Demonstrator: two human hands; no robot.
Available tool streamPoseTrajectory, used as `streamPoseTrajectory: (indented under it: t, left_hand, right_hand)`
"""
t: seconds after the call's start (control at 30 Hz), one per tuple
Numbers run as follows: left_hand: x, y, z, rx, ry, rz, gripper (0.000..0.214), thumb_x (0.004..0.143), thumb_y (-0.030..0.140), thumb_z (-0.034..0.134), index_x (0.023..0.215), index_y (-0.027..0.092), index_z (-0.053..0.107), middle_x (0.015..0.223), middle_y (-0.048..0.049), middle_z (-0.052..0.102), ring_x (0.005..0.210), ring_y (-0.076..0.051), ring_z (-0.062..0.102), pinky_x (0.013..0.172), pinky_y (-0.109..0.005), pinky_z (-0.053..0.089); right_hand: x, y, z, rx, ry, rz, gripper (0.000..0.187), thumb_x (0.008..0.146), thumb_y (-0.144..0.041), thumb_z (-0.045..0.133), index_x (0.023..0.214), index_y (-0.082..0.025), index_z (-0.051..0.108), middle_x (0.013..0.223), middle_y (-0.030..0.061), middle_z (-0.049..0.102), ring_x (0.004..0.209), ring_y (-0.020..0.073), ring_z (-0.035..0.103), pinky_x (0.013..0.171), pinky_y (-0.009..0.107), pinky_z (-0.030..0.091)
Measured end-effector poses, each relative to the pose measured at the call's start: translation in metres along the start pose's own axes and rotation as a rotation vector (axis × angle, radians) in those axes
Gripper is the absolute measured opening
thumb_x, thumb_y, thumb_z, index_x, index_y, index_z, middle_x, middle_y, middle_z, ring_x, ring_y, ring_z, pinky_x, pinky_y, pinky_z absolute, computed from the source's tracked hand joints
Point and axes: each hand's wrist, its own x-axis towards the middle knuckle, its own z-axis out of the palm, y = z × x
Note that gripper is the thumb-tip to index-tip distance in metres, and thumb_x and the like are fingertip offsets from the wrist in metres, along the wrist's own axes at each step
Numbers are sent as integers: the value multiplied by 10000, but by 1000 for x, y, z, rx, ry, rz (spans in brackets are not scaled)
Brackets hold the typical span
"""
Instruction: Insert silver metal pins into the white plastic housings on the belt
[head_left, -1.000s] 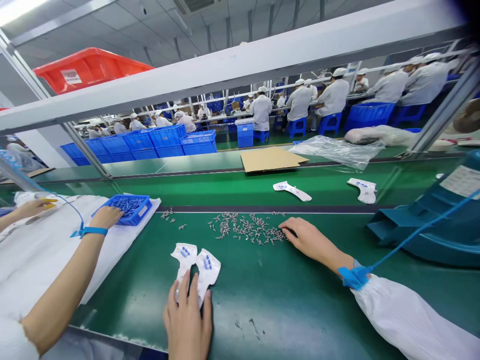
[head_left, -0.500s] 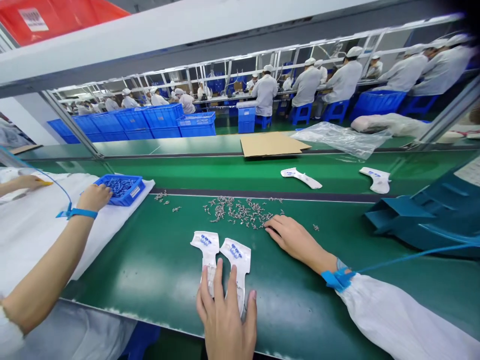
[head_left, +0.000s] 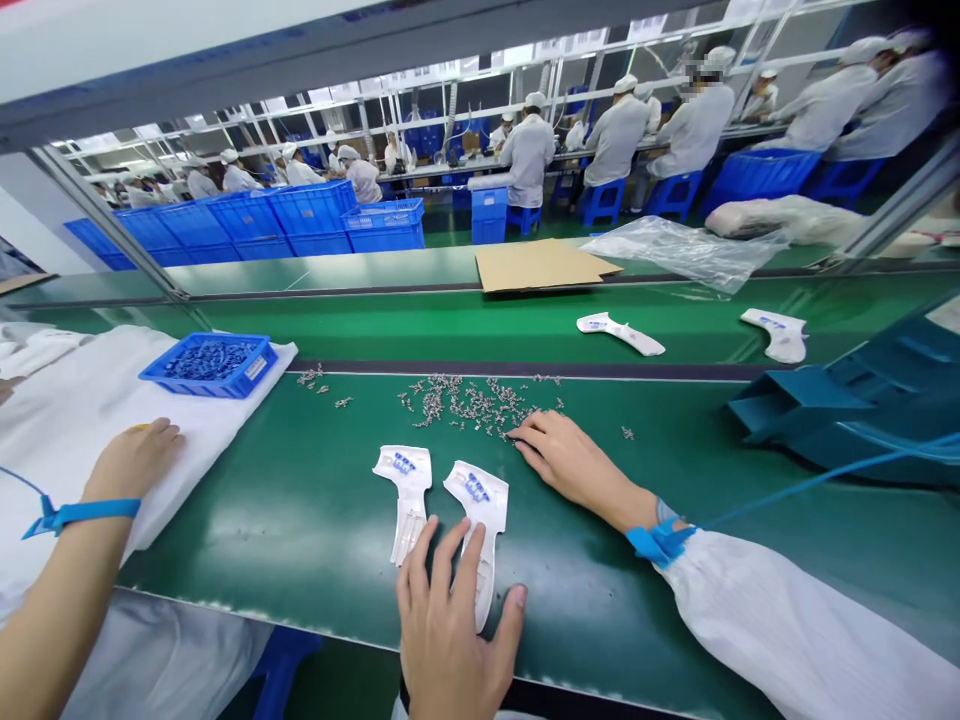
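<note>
My left hand (head_left: 454, 620) lies palm down with fingers spread over the lower part of a white plastic handle shell (head_left: 480, 495) with blue pieces in its head. A matching white shell (head_left: 405, 475) lies just left of it, its lower end beside my fingertips. My right hand (head_left: 574, 460) is at the right edge of a loose pile of small metal screws (head_left: 469, 402). Its fingers are bent and drawn together with the thumb among the screws. Whatever they pinch is too small to make out. A blue band (head_left: 664, 542) circles my right wrist.
On the left, a co-worker's hand (head_left: 139, 455) rests over white cloth by a blue tray (head_left: 217, 365) of small blue parts. Two more shells (head_left: 621, 333) lie on the green belt beyond. A teal bin (head_left: 862, 415) stands right; cardboard (head_left: 544, 265) lies behind.
The view has tilted slightly. The two shells near my left hand are further apart at their heads. A co-worker's hand has left the blue tray and moved back over the cloth.
</note>
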Motion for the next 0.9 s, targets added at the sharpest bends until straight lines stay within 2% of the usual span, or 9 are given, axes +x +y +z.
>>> streamPoseTrajectory:
  t: [0.23, 0.47, 0.57, 0.63, 0.73, 0.9]
  left_hand:
    - [-1, 0, 0, -36, -21, -16, 365, 903, 351, 609, 1255, 255, 605, 1288, -65, 646, 1324, -335, 440, 1021, -466, 332]
    - [-1, 2, -2, -87, -12, -34, 352, 902, 334, 617, 1247, 265, 609, 1281, -61, 644, 1332, -331, 428, 1028, -471, 332]
    - [4, 2, -6, -208, 28, -74, 318, 930, 256, 574, 1246, 272, 596, 1254, -56, 648, 1321, -290, 448, 1037, -451, 360]
    - [11, 3, -10, -325, 33, -99, 306, 939, 197, 555, 1235, 265, 588, 1184, -50, 673, 1224, -238, 533, 999, -397, 425]
    - [25, 5, -14, -497, -8, -143, 245, 945, 183, 558, 1171, 252, 621, 1068, -35, 713, 1026, -182, 640, 881, -311, 513]
    - [37, 9, -19, -608, -29, -302, 153, 947, 271, 581, 1031, 236, 705, 966, -38, 739, 894, -168, 694, 793, -269, 548]
  right_hand:
    - [-3, 6, -2, 74, -18, 83, 145, 991, -234, 519, 997, -172, 651, 979, 101, 680, 913, 262, 598, 835, 399, 471]
    - [-6, 5, -13, 160, -18, 129, 130, 957, -192, 492, 899, -182, 608, 910, 92, 654, 865, 256, 569, 813, 404, 456]
    - [-7, -10, -26, 436, -62, 215, 100, 934, -225, 531, 873, -200, 606, 863, 48, 645, 803, 213, 564, 749, 346, 452]
    - [-10, -26, -34, 721, -172, 250, 131, 948, -303, 552, 883, -212, 620, 822, 13, 634, 737, 175, 549, 683, 297, 442]
    - [-14, -52, -40, 1077, -315, 211, 197, 960, -394, 565, 907, -214, 624, 835, -5, 619, 728, 147, 532, 671, 265, 436]
    - [-18, -70, -34, 1393, -325, 227, 216, 953, -420, 591, 923, -207, 606, 890, -5, 607, 812, 143, 552, 771, 264, 456]
